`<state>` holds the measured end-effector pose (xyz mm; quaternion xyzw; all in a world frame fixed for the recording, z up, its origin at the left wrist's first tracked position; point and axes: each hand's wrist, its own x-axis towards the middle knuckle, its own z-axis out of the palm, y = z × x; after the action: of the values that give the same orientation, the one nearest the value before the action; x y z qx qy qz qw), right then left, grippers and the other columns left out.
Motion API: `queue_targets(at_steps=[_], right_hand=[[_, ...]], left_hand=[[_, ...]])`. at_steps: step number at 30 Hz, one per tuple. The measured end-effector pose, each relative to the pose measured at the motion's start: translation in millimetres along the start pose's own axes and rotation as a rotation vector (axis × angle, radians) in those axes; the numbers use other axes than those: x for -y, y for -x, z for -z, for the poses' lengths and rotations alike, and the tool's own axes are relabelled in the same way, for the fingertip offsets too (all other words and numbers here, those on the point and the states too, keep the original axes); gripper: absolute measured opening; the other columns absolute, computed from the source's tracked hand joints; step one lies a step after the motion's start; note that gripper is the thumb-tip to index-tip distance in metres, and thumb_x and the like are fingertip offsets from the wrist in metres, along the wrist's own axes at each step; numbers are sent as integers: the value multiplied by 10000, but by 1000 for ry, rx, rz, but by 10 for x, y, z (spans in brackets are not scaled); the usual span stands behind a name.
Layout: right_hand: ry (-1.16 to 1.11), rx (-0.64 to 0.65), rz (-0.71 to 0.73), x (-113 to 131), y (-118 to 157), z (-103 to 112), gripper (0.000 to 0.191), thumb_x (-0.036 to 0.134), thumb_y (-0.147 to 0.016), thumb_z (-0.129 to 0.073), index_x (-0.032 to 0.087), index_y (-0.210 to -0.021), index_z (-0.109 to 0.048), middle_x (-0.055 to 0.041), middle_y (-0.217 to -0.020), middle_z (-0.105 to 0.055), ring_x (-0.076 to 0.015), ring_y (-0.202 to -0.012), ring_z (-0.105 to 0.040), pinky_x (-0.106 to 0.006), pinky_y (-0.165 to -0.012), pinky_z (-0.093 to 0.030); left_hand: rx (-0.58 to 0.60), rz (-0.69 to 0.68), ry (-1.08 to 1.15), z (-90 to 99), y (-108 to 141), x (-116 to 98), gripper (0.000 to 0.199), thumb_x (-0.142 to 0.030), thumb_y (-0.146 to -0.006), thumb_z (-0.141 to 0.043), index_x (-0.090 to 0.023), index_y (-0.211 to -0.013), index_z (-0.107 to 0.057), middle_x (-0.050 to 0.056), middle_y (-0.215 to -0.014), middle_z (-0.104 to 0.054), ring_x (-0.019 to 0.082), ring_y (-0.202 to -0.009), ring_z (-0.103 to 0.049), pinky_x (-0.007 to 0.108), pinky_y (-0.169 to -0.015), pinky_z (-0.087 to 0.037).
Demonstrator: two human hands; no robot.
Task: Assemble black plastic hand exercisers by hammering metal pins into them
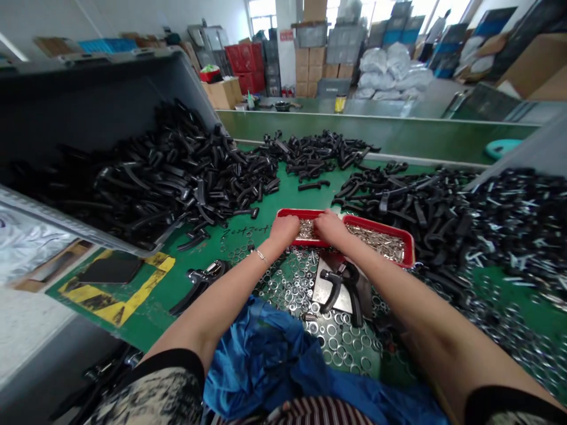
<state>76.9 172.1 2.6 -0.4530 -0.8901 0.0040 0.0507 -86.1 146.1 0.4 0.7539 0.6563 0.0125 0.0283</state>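
A red plastic tray lies on the green work surface, holding small silver metal parts. My left hand and my right hand both rest at the tray's near side, with their fingers down among the parts. Whether either hand grips any parts is hidden. Just below my right hand, a black hand-grip tool lies on a grey metal plate. A second black grip tool with a metal coil lies near my left forearm. Many loose silver rings surround them.
Heaps of black plastic handles spill from a tilted grey bin on the left and spread across the table. A blue cloth lies over my lap. Behind the green table edge stand boxes, crates and white sacks.
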Motion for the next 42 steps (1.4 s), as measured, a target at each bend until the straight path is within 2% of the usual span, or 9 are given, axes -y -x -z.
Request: queue_targets(at_steps=[4, 11, 15, 18, 20, 24, 28, 33, 42], right_hand=[[-5, 26, -4, -40, -26, -116, 184, 146, -848, -557, 102, -885, -732, -185, -959, -713, -293, -965, -571, -409, -916, -373], [-87, -28, -59, 5, -6, -145, 209, 132, -884, -496, 59, -957, -677, -239, -991, -698, -322, -983, -569, -443, -932, -357], [-210, -107, -62, -7, 70, -67, 204, 101, -892, -457, 100, -954, -652, -188, -1025, -695, -280, -1012, -573, -394, -925, -381], [-305, -177, -90, -73, 373, 62, 219, 154, -932, -422, 138, -1038, -613, -136, -1076, -689, -236, -1004, -594, -352, -877, -429], [-403, -220, -147, -138, 698, 141, 204, 232, -951, -439, 159, -1053, -600, -114, -1062, -692, -220, -948, -620, -343, -827, -458], [-670, -189, -318, -224, 1385, 162, 168, 358, -891, -580, 200, -896, -636, -51, -881, -707, -212, -797, -640, -350, -738, -472], [-726, -169, -347, -149, 1769, -15, 176, 378, -888, -626, 205, -864, -647, -41, -838, -702, -209, -771, -634, -357, -726, -484], [-475, -311, -66, 8, 1848, -224, 157, 316, -959, -562, 201, -888, -642, -86, -934, -682, -253, -929, -580, -423, -865, -467], [-271, -308, 32, 41, 1854, -298, 199, 270, -994, -496, 157, -919, -642, -116, -903, -661, -255, -900, -561, -412, -834, -483]], left_hand=[[-11, 8, 49, -68, -8, 36, 272, -203, -959, -465, -55, -1092, -650, 222, -1095, -676, 297, -1066, -652, 377, -930, -481], [-45, -13, 164, -167, -61, 108, 241, -115, -936, -435, -74, -1039, -649, 187, -1056, -679, 250, -1022, -642, 347, -919, -471], [-96, -48, 229, -164, -46, 135, 212, -108, -914, -457, -109, -1004, -649, 146, -1062, -680, 225, -1028, -616, 338, -952, -454], [-158, -72, 285, -155, -3, 172, 184, -112, -906, -484, -131, -1016, -630, 117, -1087, -666, 205, -1062, -585, 331, -982, -435], [-257, -82, 399, -155, 33, 209, 159, -128, -916, -496, -134, -1027, -609, 105, -1070, -662, 191, -1040, -583, 325, -966, -442], [-403, -56, 714, -172, 168, 204, 82, -184, -923, -560, -141, -976, -605, 72, -984, -677, 150, -876, -611, 288, -842, -484], [-330, -173, 879, -199, 540, -55, 67, -238, -919, -610, -180, -941, -634, 22, -920, -691, 150, -849, -623, 298, -828, -486], [-196, -321, 818, -249, 1038, -396, 84, -243, -951, -564, -198, -953, -635, 26, -972, -682, 178, -944, -611, 343, -893, -458], [-151, -414, 697, -315, 1143, -553, 121, -270, -967, -552, -181, -917, -616, 18, -934, -675, 179, -936, -592, 355, -905, -400]])
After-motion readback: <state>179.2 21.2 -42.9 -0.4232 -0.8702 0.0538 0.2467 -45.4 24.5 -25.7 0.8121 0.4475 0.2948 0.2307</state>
